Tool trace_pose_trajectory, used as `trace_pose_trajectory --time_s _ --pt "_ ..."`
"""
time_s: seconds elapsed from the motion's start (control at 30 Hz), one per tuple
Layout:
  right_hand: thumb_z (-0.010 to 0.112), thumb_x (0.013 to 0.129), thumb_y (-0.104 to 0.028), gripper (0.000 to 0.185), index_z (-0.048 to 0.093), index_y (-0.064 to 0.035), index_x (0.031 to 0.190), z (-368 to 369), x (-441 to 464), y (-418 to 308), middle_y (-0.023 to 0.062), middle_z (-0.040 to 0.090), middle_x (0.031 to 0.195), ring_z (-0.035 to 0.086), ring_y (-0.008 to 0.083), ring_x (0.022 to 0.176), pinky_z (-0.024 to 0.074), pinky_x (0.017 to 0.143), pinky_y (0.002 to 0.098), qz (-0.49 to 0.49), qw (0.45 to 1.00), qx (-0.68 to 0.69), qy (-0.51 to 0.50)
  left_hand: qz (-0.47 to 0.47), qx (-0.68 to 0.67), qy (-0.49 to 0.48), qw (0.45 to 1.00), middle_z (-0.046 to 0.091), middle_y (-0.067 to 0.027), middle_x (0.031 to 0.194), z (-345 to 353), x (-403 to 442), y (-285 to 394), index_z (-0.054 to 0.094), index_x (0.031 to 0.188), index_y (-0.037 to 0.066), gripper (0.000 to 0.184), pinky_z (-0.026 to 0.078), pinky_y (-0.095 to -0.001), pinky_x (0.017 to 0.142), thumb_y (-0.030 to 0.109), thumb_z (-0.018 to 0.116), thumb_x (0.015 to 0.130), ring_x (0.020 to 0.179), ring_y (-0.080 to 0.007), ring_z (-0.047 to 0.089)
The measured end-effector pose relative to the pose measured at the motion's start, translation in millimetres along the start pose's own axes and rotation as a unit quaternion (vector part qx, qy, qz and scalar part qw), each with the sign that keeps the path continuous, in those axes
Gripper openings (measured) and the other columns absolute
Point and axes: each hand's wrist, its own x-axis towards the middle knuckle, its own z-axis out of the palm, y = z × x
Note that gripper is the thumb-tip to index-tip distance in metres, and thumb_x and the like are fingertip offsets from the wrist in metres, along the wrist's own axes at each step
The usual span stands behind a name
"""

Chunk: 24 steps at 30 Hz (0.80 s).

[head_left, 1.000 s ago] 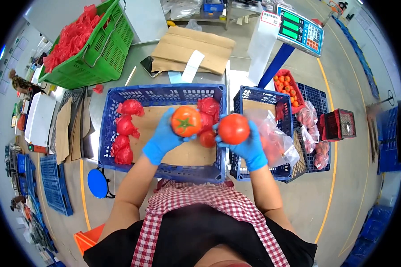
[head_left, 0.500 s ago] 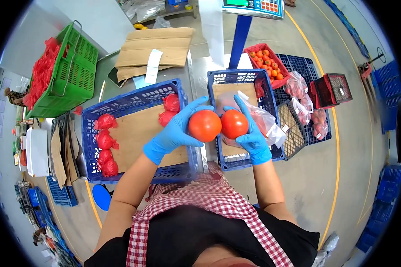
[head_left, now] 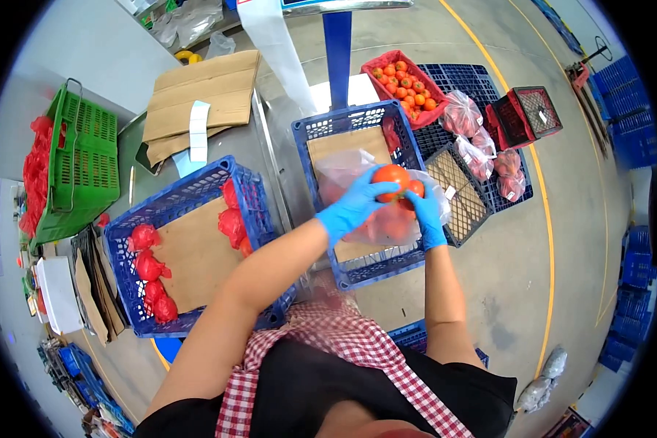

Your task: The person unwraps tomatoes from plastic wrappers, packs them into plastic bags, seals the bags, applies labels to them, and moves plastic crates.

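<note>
My left hand, in a blue glove, is closed around a red tomato above the right blue crate. Close beside it, my right hand, gloved alike, grips a second tomato, partly hidden by the fingers. Beneath both hands a clear plastic bag with tomatoes inside lies on the crate's cardboard lining. To the left stands another blue crate; red-wrapped bundles line its two sides.
A blue scale post rises behind the right crate. Flat cardboard and a label strip lie at the back left, near a green crate. A red-lined crate of tomatoes and bagged tomatoes rest on a dark pallet.
Both hands have carried their tomatoes from between the two crates to over the bag in the right crate. The view has turned toward the right.
</note>
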Motion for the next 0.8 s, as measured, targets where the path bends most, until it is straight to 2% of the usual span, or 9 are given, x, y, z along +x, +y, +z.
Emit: trace_pose_trajectory --time_s 0.1,0.2,0.3,0.4,0.43,0.53,0.57,0.7,0.8 --pt "0.07 0.068 -0.028 0.061 0.049 0.0017 0.117 -4.3 9.9 10.0 0.019 0.06 0.103 0.061 0.0261 0.09 0.0496 0.076 0.0333 0.097 0.97 -0.189 -0.119 -0.017 0.023 0.049 0.998 0.052 -0.0093 0.114 10.8 34.9 -26.7 0.046 0.12 0.004 0.051 0.047 -0.0312 0.085 0.015 0.068 0.076 0.103 -0.0187 0.053" --pt "0.072 0.064 -0.028 0.076 0.04 0.0052 0.125 -4.1 9.3 31.3 0.0241 0.058 0.107 0.058 0.0314 0.098 0.047 0.081 0.0367 0.092 0.93 -0.324 -0.148 0.003 0.114 0.082 0.99 0.052 -0.0105 0.115 -21.6 69.2 -64.2 0.045 0.121 0.002 0.059 0.047 -0.0317 0.084 0.018 0.073 0.072 0.102 -0.0203 0.053" --pt "0.07 0.065 -0.024 0.076 0.038 0.0062 0.127 4.8 -2.9 29.7 0.0254 0.055 0.112 0.056 0.0343 0.103 0.0453 0.085 0.038 0.02 0.953 -0.3 -0.045 0.067 0.292 0.074 0.951 0.053 -0.013 0.113 -55.5 64.8 -87.1 0.046 0.121 0.002 0.065 0.047 -0.034 0.084 0.016 0.075 0.064 0.102 -0.0256 0.053" --pt "0.067 0.068 -0.019 0.07 0.038 0.0051 0.127 3.0 -11.4 10.9 0.0263 0.052 0.116 0.053 0.0368 0.105 0.0438 0.088 0.0399 -0.026 0.982 -0.18 -0.046 0.052 0.556 0.006 0.83 0.053 -0.0172 0.115 -62.0 53.9 -77.6 0.048 0.12 0.003 0.067 0.046 -0.0347 0.087 0.014 0.074 0.059 0.104 -0.0288 0.054" --pt "0.064 0.071 -0.018 0.068 0.035 0.0054 0.128 6.5 -9.2 17.9 0.0253 0.053 0.115 0.053 0.0378 0.105 0.043 0.089 0.0387 0.024 0.969 -0.244 0.021 0.011 0.601 -0.033 0.799 0.052 -0.0205 0.116 -50.2 46.6 -61.8 0.048 0.12 0.004 0.061 0.045 -0.0367 0.088 0.013 0.068 0.062 0.104 -0.0339 0.054" --pt "0.068 0.068 -0.022 0.063 0.044 0.0012 0.121 15.6 -7.1 6.5 0.0223 0.059 0.099 0.058 0.0369 0.088 0.0457 0.076 0.0414 -0.096 0.936 -0.287 0.178 0.011 0.654 0.061 0.754 0.053 -0.0212 0.114 -58.7 47.4 -80.7 0.05 0.118 0.003 0.049 0.046 -0.0396 0.085 0.012 0.058 0.071 0.101 -0.037 0.054" --pt "0.069 0.067 -0.023 0.061 0.046 -0.0002 0.119 19.1 -7.5 1.6 0.0214 0.061 0.093 0.06 0.0367 0.082 0.0466 0.071 0.0423 -0.135 0.917 -0.296 0.229 0.105 0.702 0.081 0.699 0.054 -0.0222 0.111 -68.3 47.4 -89.5 0.05 0.119 0.004 0.044 0.047 -0.0424 0.082 0.011 0.05 0.075 0.097 -0.0381 0.055" --pt "0.07 0.067 -0.025 0.052 0.053 0.0018 0.108 21.9 -16.3 -3.7 0.0191 0.062 0.083 0.059 0.0348 0.076 0.0462 0.068 0.0421 -0.127 0.908 -0.31 0.25 0.045 0.774 0.03 0.631 0.062 -0.0198 0.097 -80.3 36.4 -50.5 0.061 0.102 0.003 0.03 0.049 -0.0397 0.077 0.011 0.048 0.077 0.09 -0.0332 0.06" --pt "0.065 0.074 -0.025 0.063 0.04 0.0071 0.122 17.7 -26.3 -12.9 0.0256 0.056 0.106 0.054 0.0381 0.099 0.0431 0.087 0.0397 -0.065 0.948 -0.269 0.158 -0.024 0.846 0.011 0.533 0.06 -0.0199 0.099 -78.6 19.6 -30.4 0.061 0.097 0.005 0.027 0.049 -0.0414 0.072 0.014 0.051 0.074 0.085 -0.0335 0.06"
